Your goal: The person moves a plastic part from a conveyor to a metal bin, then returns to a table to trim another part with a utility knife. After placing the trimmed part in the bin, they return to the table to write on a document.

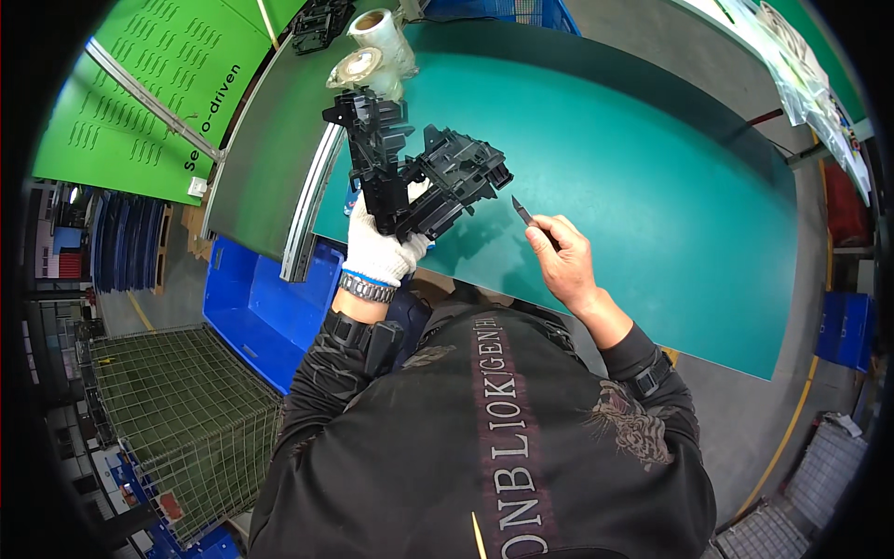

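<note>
The left hand [375, 247], in a white knitted glove, has its fingers clamped on the lower end of a black moulding [453, 182]. This moulding spreads upward in a V, with one arm rising nearly straight and the other slanting to the right; whether it is one piece or two I cannot tell. It is held up over the near left part of the green counter [652, 214], its surface full of ribs, tabs and slots. The right hand [563, 259] is bare, its fingers closed around a small dark knife [523, 212]. The blade points up and to the left, near the slanting arm of the moulding but apart from it. A metal-link band [368, 286] circles the left wrist, just below the glove. To the left of the moulding, a pale metal rail [310, 210] runs along the counter, and below it stands an open blue bin [265, 298]. Beyond the moulding, two rolls in clear wrap, one white [376, 30] and one yellowish [358, 67], are close together, with another black part [321, 23] to their left
</note>
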Demonstrator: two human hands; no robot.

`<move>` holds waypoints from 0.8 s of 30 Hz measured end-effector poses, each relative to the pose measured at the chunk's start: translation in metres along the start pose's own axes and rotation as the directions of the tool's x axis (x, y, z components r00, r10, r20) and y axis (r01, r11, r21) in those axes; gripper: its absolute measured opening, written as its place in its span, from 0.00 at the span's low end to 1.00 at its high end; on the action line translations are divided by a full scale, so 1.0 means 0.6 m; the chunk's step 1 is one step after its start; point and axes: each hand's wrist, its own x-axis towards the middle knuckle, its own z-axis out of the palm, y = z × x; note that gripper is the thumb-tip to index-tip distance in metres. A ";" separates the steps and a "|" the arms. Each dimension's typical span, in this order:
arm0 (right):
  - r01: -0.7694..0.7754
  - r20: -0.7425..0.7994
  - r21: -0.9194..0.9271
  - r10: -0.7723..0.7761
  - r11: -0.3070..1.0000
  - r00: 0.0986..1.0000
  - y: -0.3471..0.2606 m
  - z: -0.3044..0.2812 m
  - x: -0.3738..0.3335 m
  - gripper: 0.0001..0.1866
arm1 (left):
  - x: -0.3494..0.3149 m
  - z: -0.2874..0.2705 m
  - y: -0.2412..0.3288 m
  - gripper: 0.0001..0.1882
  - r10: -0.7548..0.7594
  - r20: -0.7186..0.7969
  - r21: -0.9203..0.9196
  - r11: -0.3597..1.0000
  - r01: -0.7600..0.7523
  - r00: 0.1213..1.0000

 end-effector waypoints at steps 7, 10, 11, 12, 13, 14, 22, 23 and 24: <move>0.013 0.046 0.011 -0.013 1.000 0.999 -0.003 -0.001 0.007 0.08 | 0.014 -0.021 0.005 0.22 0.001 0.066 0.004 1.000 -0.001 0.998; 0.026 0.072 -0.003 -0.026 1.000 0.997 -0.007 -0.001 0.013 0.09 | 0.009 -0.037 0.008 0.18 0.168 0.108 0.460 0.865 -0.199 0.980; 0.030 0.076 -0.012 -0.030 0.999 0.997 -0.008 -0.003 0.015 0.10 | 0.008 -0.041 0.006 0.17 0.184 0.077 0.471 0.859 -0.199 0.980; 0.038 0.083 -0.007 -0.038 0.999 0.996 -0.010 -0.003 0.019 0.10 | 0.009 -0.042 0.008 0.16 0.196 0.011 0.498 0.849 -0.175 0.981; 0.047 0.085 -0.001 -0.046 0.999 0.995 -0.010 -0.005 0.023 0.10 | 0.008 -0.042 0.008 0.15 0.155 -0.014 0.390 0.910 -0.138 0.988; 0.055 0.086 0.006 -0.055 0.998 0.995 -0.010 -0.005 0.029 0.10 | 0.008 -0.041 0.009 0.14 0.104 -0.069 0.291 0.953 -0.080 0.992; 0.115 0.130 -0.044 -0.109 0.992 0.986 -0.008 -0.020 0.065 0.10 | 0.002 -0.031 -0.001 0.14 0.113 -0.144 0.369 0.928 -0.053 0.983; 0.114 0.132 -0.053 -0.107 0.992 0.985 -0.008 -0.020 0.066 0.10 | 0.005 -0.031 -0.004 0.14 0.138 -0.151 0.374 0.925 -0.073 0.979; 0.113 0.132 -0.041 -0.107 0.993 0.985 -0.009 -0.021 0.067 0.10 | 0.004 -0.032 -0.007 0.12 0.202 -0.078 0.474 0.869 -0.142 0.976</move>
